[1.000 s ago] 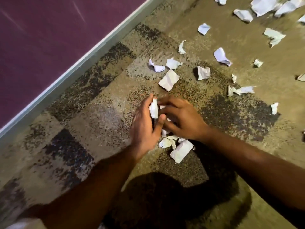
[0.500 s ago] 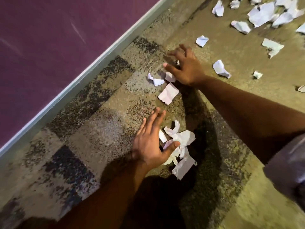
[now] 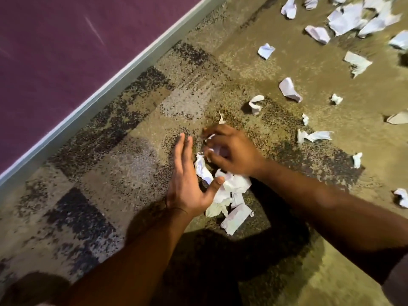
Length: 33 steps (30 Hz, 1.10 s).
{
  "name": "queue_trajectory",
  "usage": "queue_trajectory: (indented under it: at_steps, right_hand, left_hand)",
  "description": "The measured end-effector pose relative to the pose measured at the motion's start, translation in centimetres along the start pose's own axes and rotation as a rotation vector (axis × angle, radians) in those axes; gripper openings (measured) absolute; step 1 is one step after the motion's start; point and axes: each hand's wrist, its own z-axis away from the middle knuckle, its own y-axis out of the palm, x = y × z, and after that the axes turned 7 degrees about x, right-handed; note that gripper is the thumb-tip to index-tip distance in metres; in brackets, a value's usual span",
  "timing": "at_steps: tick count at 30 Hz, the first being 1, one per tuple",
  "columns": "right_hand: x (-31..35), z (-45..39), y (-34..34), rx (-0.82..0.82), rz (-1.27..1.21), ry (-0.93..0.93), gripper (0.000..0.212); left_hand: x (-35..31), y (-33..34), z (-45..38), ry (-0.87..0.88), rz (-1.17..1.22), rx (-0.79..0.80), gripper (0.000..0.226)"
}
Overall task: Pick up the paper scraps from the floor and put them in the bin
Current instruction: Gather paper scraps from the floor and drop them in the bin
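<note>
The fingers (image 3: 206, 138) of the right hand (image 3: 231, 151) are curled down and pinch crumpled white paper scraps (image 3: 217, 149) against the palm, a bit of white showing between them; the image is blurred there, so I cannot tell how many pieces they hold. The left hand (image 3: 187, 184) stands on its edge just beside, fingers straight and close together, thumb spread out and touching a heap of crumpled white paper scraps (image 3: 229, 188); it holds nothing, only walls the heap in from the left. That heap lies on the floor between the two hands and spills toward the person, a flatter folded white piece (image 3: 235, 219) at its near end; both bare forearms reach in from the bottom of the view and throw a dark shadow under the heap.

Further out, the mottled brown and black carpet (image 3: 132, 155) carries more loose white scraps: a curled one (image 3: 256, 104) just beyond the right hand, a twisted strip (image 3: 313, 136) to its right, and many more scattered toward the far right corner (image 3: 344, 18); along the left runs a pale grey skirting strip (image 3: 106, 89) under a purple wall panel (image 3: 66, 51). No bin shows anywhere in the view.
</note>
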Motion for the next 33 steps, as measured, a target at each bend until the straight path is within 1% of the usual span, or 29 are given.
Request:
queue_trajectory:
  at_steps: [2, 4, 5, 8, 9, 10, 12, 14, 16, 18, 20, 22, 24, 27, 29, 30, 31, 33]
  right_hand:
    - [1.3, 2.6, -0.3, -0.002, -0.073, -0.018, 0.008]
    - [2.2, 4.3, -1.1, -0.030, -0.099, -0.036, 0.006]
    - [2.5, 4.7, -1.8, -0.087, -0.069, -0.021, 0.008]
    - [1.7, 4.4, -4.7, -0.368, 0.124, 0.105, 0.020]
    - [0.7, 3.8, -5.8, -0.430, 0.167, 0.164, 0.021]
    - [-0.9, 3.2, -6.6, -0.446, 0.190, 0.242, 0.024]
    - [-4.0, 2.2, -7.7, -0.365, 0.187, 0.396, 0.042]
    - [-6.1, 2.0, -7.1, -0.267, 0.084, 0.455, 0.060]
    - [-5.7, 2.1, -6.1, -0.193, -0.007, 0.456, 0.063]
    - [-3.9, 2.2, -4.8, -0.115, -0.027, 0.416, 0.055]
    - [-2.2, 2.8, -3.2, -0.063, 0.030, 0.296, 0.050]
    - [-0.8, 3.5, -1.5, -0.024, 0.028, 0.193, 0.056]
    - [0.4, 4.7, 0.2, -0.008, 0.000, 0.141, 0.061]
    - [1.7, 6.5, 1.8, -0.010, -0.020, 0.094, 0.069]
    - [2.0, 7.8, 1.9, 0.016, -0.014, 0.072, 0.078]
    - [2.2, 8.5, 1.9, 0.038, -0.003, 0.054, 0.078]
    - [2.3, 9.3, 1.8, 0.065, 0.016, 0.037, 0.076]
    - [2.8, 10.9, 1.7, 0.138, 0.044, 0.023, 0.074]
  left_hand:
    - [0.1, 0.0, -0.1, 0.009, -0.069, 0.044, 0.110]
    - [0.3, 0.1, -0.1, 0.043, -0.162, 0.109, 0.103]
    - [0.4, 0.2, -0.1, 0.064, -0.207, 0.138, 0.100]
    - [0.3, 0.3, 0.0, 0.096, -0.248, 0.152, 0.093]
    - [0.3, 0.3, 0.1, 0.099, -0.244, 0.150, 0.091]
    - [0.3, 0.3, 0.1, 0.105, -0.240, 0.147, 0.089]
    - [0.3, 0.4, 0.2, 0.118, -0.232, 0.128, 0.085]
    - [0.4, 0.6, 0.3, 0.123, -0.238, 0.105, 0.082]
    - [0.4, 0.8, 0.3, 0.119, -0.243, 0.093, 0.081]
    - [0.4, 0.9, 0.5, 0.116, -0.248, 0.090, 0.083]
    - [0.5, 1.0, 0.6, 0.118, -0.268, 0.097, 0.082]
    - [0.7, 1.0, 0.5, 0.115, -0.278, 0.133, 0.082]
    - [0.8, 0.9, 0.5, 0.128, -0.287, 0.171, 0.083]
    - [-0.1, 0.8, 1.6, 0.149, -0.229, 0.202, 0.080]
    - [-0.7, 1.1, 3.3, 0.136, -0.186, 0.233, 0.077]
    - [-0.9, 1.3, 4.1, 0.149, -0.182, 0.248, 0.077]
    - [-1.1, 1.5, 4.9, 0.177, -0.179, 0.252, 0.082]
    - [-1.3, 2.0, 6.4, 0.234, -0.156, 0.264, 0.103]
